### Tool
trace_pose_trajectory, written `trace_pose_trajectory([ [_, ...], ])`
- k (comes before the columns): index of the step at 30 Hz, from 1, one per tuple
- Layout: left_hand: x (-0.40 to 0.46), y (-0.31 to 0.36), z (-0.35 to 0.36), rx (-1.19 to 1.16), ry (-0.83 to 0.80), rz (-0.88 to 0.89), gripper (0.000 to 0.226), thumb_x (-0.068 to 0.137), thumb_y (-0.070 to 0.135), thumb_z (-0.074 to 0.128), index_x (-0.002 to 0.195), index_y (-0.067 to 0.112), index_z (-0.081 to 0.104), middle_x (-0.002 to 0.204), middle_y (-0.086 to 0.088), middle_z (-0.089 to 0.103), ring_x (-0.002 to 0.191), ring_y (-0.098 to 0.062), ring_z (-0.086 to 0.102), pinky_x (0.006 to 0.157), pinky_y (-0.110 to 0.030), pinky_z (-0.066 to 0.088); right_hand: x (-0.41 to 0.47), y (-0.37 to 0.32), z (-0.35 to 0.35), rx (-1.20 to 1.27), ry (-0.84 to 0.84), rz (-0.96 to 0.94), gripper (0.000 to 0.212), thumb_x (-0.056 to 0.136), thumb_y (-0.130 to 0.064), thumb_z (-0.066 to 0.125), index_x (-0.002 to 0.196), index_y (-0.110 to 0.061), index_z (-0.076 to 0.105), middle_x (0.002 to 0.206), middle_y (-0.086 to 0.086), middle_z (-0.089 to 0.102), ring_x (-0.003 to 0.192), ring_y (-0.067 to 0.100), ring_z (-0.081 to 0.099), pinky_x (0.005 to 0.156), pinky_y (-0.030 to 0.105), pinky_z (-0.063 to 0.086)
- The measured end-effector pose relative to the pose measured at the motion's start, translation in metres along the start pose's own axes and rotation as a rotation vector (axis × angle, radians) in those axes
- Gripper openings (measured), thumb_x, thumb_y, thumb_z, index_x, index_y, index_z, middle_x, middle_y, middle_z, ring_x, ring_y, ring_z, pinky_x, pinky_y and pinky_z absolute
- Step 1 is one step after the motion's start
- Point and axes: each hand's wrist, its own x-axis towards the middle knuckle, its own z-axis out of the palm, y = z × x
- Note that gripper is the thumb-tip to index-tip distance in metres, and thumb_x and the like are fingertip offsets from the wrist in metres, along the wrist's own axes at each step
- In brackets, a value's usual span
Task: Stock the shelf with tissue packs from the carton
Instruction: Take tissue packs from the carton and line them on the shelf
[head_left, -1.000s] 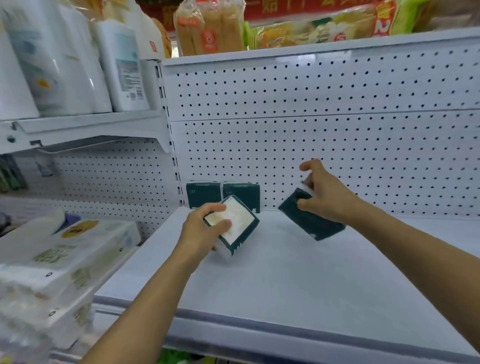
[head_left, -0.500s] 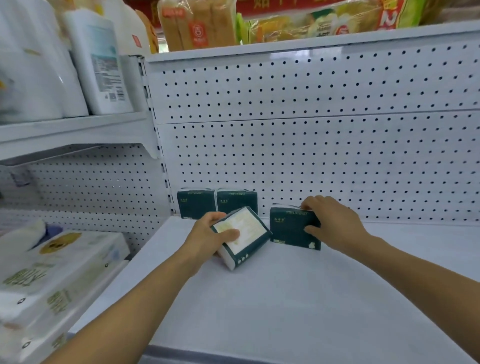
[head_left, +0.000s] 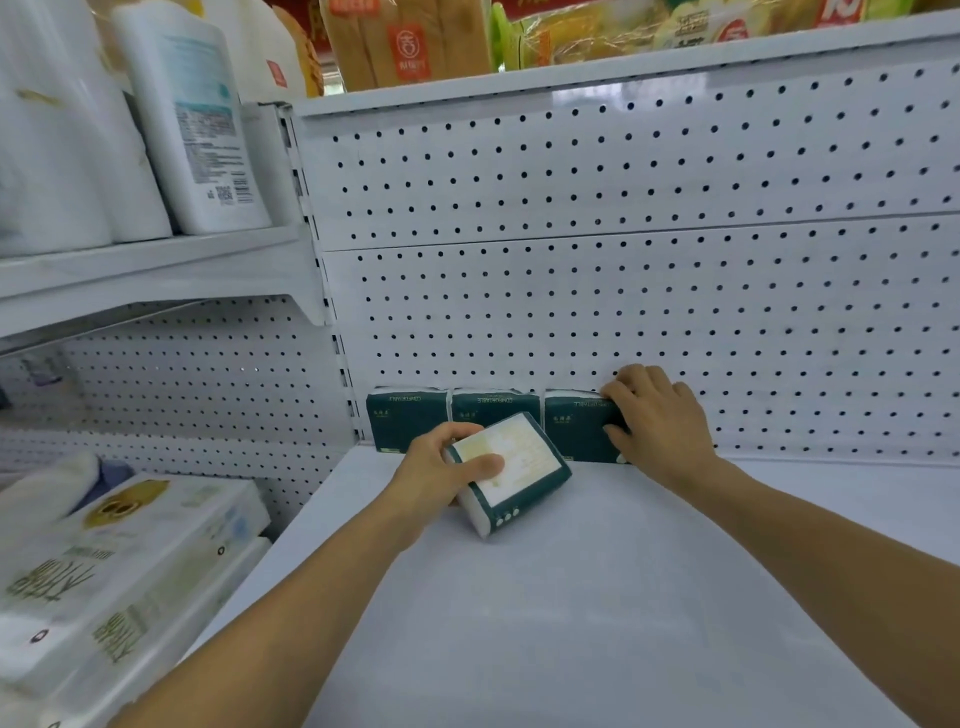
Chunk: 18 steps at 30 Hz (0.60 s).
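Tissue packs (head_left: 407, 418) – four; hands (head_left: 657, 415) – two.

Bright, even, cool light falls from above, and the flat white metal shelf board (head_left: 597, 623) carries only faint, soft shadows under the forearms. A pale sheen of glare lies on the white perforated metal back panel (head_left: 649, 171) near its top edge. The wide lens bows straight lines toward the edges, and the white plastic-wrapped paper packs (head_left: 104, 561) at lower left are soft and blurred.
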Motion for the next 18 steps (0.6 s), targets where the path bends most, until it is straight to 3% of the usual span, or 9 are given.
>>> trace_pose_trajectory([
  [2, 0.003, -0.002, 0.0, -0.029, -0.006, -0.022, 0.036, 0.083, 0.02, 0.079, 0.114, 0.029, 0.063, 0.11, -0.001, 0.066, 0.096, -0.018, 0.069, 0.082, -0.036, 0.061, 0.0, -0.002, 0.0, -0.025, 0.042, 0.013, 0.043, 0.063, -0.018, 0.083, 0.101, -0.011, 0.065, 0.106, 0.009, 0.06, 0.091, 0.031, 0.057, 0.067, 0.04, 0.046],
  [4, 0.006, -0.003, 0.001, -0.079, -0.015, -0.047, 0.036, 0.082, 0.021, 0.08, 0.114, 0.027, 0.065, 0.113, -0.005, 0.068, 0.098, -0.021, 0.07, 0.085, -0.04, 0.06, -0.002, -0.003, -0.004, 0.012, 0.061, 0.024, 0.061, 0.061, -0.018, 0.085, 0.116, -0.011, 0.059, 0.116, 0.012, 0.058, 0.1, 0.033, 0.055, 0.075, 0.043, 0.048],
  [7, 0.009, -0.002, 0.004, -0.198, -0.035, -0.082, 0.031, 0.084, 0.02, 0.077, 0.114, 0.024, 0.066, 0.117, -0.011, 0.067, 0.097, -0.023, 0.07, 0.083, -0.039, 0.06, -0.008, -0.007, -0.019, 0.161, -0.021, -0.196, 0.086, 0.066, -0.025, 0.083, 0.14, -0.02, 0.04, 0.142, 0.008, 0.044, 0.125, 0.026, 0.043, 0.097, 0.043, 0.042],
  [9, 0.008, 0.003, 0.008, -0.262, -0.067, -0.11, 0.027, 0.089, 0.024, 0.073, 0.115, 0.02, 0.066, 0.118, -0.012, 0.066, 0.092, -0.021, 0.07, 0.074, -0.033, 0.06, -0.015, -0.016, -0.031, 0.307, -0.092, -0.362, 0.075, 0.073, -0.032, 0.08, 0.139, -0.025, 0.045, 0.143, -0.003, 0.045, 0.128, 0.016, 0.043, 0.104, 0.034, 0.038],
  [10, 0.006, 0.006, 0.01, -0.298, -0.092, -0.125, 0.027, 0.092, 0.03, 0.068, 0.116, 0.018, 0.066, 0.116, -0.013, 0.067, 0.088, -0.021, 0.07, 0.07, -0.032, 0.059, -0.018, -0.021, -0.036, 0.426, -0.111, -0.338, 0.062, 0.076, -0.031, 0.079, 0.132, -0.026, 0.053, 0.135, -0.008, 0.052, 0.122, 0.01, 0.048, 0.1, 0.03, 0.041],
  [12, 0.003, 0.012, 0.012, -0.363, -0.132, -0.155, 0.044, 0.098, 0.052, 0.049, 0.117, 0.015, 0.067, 0.107, -0.015, 0.071, 0.075, -0.026, 0.071, 0.062, -0.034, 0.059, -0.022, -0.032, -0.05, 0.733, -0.179, -0.076, 0.04, 0.079, -0.025, 0.079, 0.114, -0.031, 0.062, 0.109, -0.015, 0.063, 0.097, 0.0, 0.056, 0.083, 0.026, 0.048],
  [15, 0.002, 0.018, 0.011, -0.343, -0.141, -0.158, 0.073, 0.093, 0.072, 0.024, 0.116, 0.018, 0.068, 0.094, -0.01, 0.074, 0.055, -0.025, 0.06, 0.048, -0.031, 0.048, -0.02, -0.035, -0.072, 1.143, -0.324, 0.281, 0.027, 0.082, -0.017, 0.077, 0.105, -0.017, 0.063, 0.078, -0.006, 0.068, 0.071, 0.008, 0.061, 0.068, 0.023, 0.049],
  [18, 0.0, 0.022, 0.013, -0.332, -0.186, -0.122, 0.078, 0.087, 0.077, 0.025, 0.117, 0.018, 0.066, 0.088, -0.006, 0.072, 0.051, -0.021, 0.052, 0.046, -0.028, 0.04, -0.017, -0.03, -0.09, 1.313, -0.381, 0.45, 0.024, 0.086, -0.014, 0.073, 0.104, -0.004, 0.06, 0.077, 0.002, 0.073, 0.066, 0.01, 0.068, 0.058, 0.019, 0.051],
])
